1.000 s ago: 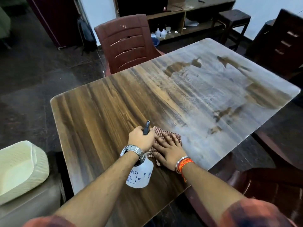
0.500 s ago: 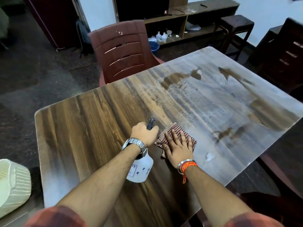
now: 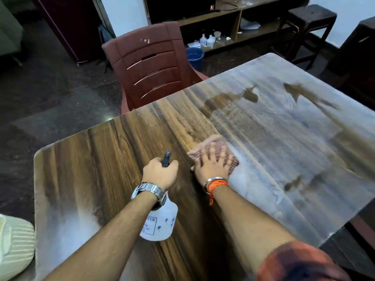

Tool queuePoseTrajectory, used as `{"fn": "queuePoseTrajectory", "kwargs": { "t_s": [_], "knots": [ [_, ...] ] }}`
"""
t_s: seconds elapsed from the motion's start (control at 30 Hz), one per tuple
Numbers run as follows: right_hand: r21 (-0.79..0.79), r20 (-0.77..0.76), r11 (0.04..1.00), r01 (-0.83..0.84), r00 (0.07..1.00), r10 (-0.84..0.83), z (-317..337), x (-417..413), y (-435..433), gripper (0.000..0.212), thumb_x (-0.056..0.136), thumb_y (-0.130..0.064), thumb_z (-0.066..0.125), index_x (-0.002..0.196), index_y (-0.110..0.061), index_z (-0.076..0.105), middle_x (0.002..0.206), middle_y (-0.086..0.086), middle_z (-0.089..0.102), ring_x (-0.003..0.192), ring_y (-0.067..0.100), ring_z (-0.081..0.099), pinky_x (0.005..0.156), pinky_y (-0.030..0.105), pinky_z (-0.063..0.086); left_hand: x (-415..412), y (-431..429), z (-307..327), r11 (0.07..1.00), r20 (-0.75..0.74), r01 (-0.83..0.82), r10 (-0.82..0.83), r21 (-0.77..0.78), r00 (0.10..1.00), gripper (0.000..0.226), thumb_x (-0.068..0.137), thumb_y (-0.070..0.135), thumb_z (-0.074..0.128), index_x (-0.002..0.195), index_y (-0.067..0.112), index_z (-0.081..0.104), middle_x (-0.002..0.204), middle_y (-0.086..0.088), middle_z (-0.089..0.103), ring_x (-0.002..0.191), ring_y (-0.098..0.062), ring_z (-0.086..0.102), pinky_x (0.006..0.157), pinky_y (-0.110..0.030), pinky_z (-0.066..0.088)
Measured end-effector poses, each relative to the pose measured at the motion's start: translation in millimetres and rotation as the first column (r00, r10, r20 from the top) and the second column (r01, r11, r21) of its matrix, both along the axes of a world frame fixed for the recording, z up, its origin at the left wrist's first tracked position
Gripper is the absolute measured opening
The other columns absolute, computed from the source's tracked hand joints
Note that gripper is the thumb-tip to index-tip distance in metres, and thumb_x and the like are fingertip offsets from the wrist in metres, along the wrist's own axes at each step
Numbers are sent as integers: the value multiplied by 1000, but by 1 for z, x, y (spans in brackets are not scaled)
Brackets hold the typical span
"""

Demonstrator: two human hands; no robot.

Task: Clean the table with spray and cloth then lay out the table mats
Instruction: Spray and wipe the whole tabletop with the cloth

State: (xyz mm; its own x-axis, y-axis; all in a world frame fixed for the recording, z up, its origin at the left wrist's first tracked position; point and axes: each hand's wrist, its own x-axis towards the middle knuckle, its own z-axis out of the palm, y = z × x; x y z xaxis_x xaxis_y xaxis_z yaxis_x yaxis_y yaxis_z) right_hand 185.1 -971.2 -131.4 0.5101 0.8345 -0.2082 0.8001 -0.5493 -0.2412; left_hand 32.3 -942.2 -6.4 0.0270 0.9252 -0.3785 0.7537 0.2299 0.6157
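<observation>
A long wooden table (image 3: 121, 151) fills the view; its right half is hazy with wet film and dark streaks. My left hand (image 3: 160, 173) grips the black head of a white spray bottle (image 3: 160, 224), held just above the near part of the table. My right hand (image 3: 211, 165) lies flat, fingers spread, pressing a red-and-white checked cloth (image 3: 218, 148) onto the tabletop at the edge of the wet area. The cloth is blurred by motion. No table mats are in view.
A red plastic chair (image 3: 150, 65) stands at the table's far side. Behind it are a blue bucket (image 3: 195, 56), a low wooden shelf (image 3: 233, 21) with small bottles, and a dark stool (image 3: 308, 21). A cream ribbed basket (image 3: 14, 246) sits at lower left.
My right hand has pushed the cloth forward across the table, away from me. My left hand keeps its grip on the bottle. The view has shifted left and nearer.
</observation>
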Motion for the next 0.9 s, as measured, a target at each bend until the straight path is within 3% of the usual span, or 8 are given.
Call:
{"fn": "queuePoseTrajectory", "kwargs": {
  "t_s": [0.1, 0.17, 0.27, 0.4, 0.57, 0.67, 0.8, 0.9],
  "knots": [
    [22, 35, 862, -507, 862, 506, 2, -39, 28, 68, 85, -58, 8, 147, -38, 26, 160, -7, 11, 146, 31, -5, 113, 57, -10, -8, 10, -1, 999, -17, -32, 32, 19, 999, 31, 86, 42, 58, 81, 11, 63, 78, -5, 63, 70, -27, 54, 64, -30, 35],
    [15, 47, 737, -676, 737, 675, 3, -43, 43, 73, 81, -57, 4, 146, -37, 29, 159, -10, 14, 147, 26, -1, 114, 54, -7, -9, 16, -1, 998, -30, -47, 48, 33, 998, 28, 86, 40, 57, 79, 14, 62, 75, -1, 61, 65, -21, 53, 58, -29, 35],
    [29, 92, 760, -649, 759, 645, -2, -13, 54, 58, 91, -57, 20, 146, -41, 29, 158, -10, 19, 147, 25, 8, 116, 52, 0, -7, 18, -2, 997, -37, -61, 62, 38, 997, 29, 85, 40, 57, 76, 13, 59, 74, -1, 60, 62, -15, 52, 50, -26, 31],
    [40, 124, 961, -274, 956, 268, -10, 64, 40, 56, 94, -58, 25, 148, -41, 23, 159, -8, 15, 146, 26, 7, 115, 54, -1, -5, 9, -5, 998, 2, -66, 66, 17, 998, 27, 83, 37, 57, 75, 11, 52, 73, -3, 59, 59, -21, 51, 51, -28, 33],
    [-35, 47, 999, 35, 998, -33, -5, 100, 3, 57, 94, -58, 21, 149, -43, 16, 160, -9, 4, 147, 28, -3, 114, 56, -8, -2, -17, -7, 998, 15, -57, 57, 11, 998, 26, 83, 35, 56, 77, 11, 54, 74, -3, 57, 59, -21, 49, 51, -28, 32],
    [-7, 109, 983, -185, 977, 185, -2, 51, -25, 57, 93, -58, 21, 148, -41, 21, 160, -6, 10, 145, 33, 5, 113, 58, -5, -1, -39, -8, 997, 26, -79, 79, 21, 997, 26, 83, 35, 57, 81, 9, 58, 76, -4, 58, 59, -20, 49, 51, -27, 32],
    [-12, 70, 807, -591, 804, 590, 3, -21, -93, 57, 93, -60, 25, 147, -44, 17, 160, -8, 10, 146, 31, 1, 114, 58, -5, -1, -70, -8, 997, 11, -69, 69, 28, 998, 33, 83, 40, 57, 85, 7, 64, 81, -5, 64, 63, -18, 53, 56, -29, 36],
    [21, 52, 732, -681, 732, 679, 2, -25, -147, 55, 93, -61, 23, 146, -49, 13, 158, -13, 6, 146, 22, -5, 114, 54, -9, 0, -90, -7, 999, 11, -42, 42, 29, 999, 33, 82, 41, 58, 85, 9, 65, 83, -5, 66, 67, -20, 56, 63, -30, 40]
  ]
}}
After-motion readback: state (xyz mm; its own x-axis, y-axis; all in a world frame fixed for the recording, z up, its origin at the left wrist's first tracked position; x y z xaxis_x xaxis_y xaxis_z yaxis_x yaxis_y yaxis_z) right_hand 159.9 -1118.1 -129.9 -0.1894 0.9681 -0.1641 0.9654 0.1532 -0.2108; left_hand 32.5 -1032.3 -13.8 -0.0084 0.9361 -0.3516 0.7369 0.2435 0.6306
